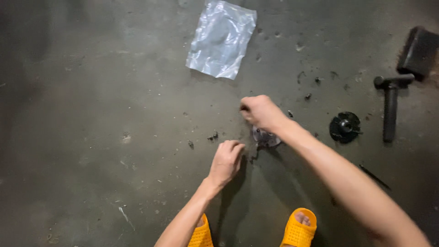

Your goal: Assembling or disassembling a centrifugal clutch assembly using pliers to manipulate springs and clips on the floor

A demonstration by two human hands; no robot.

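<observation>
Now: hands at metal disc, frame centre

Small metal disc [266, 137] lies on floor [91, 137], mid-frame. Right hand [260, 112] is curled shut above it; grip contents cannot be told. Left hand [226, 160] loosely curled, empty. Disc judged stiff, heavy; best gripped by rim.

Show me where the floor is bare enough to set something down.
Widest bare patch: floor left of the plastic bag and left hand. Crowded on the right: black disc, T-handle tool and brush. Small debris surrounds the right hand and metal part.
</observation>
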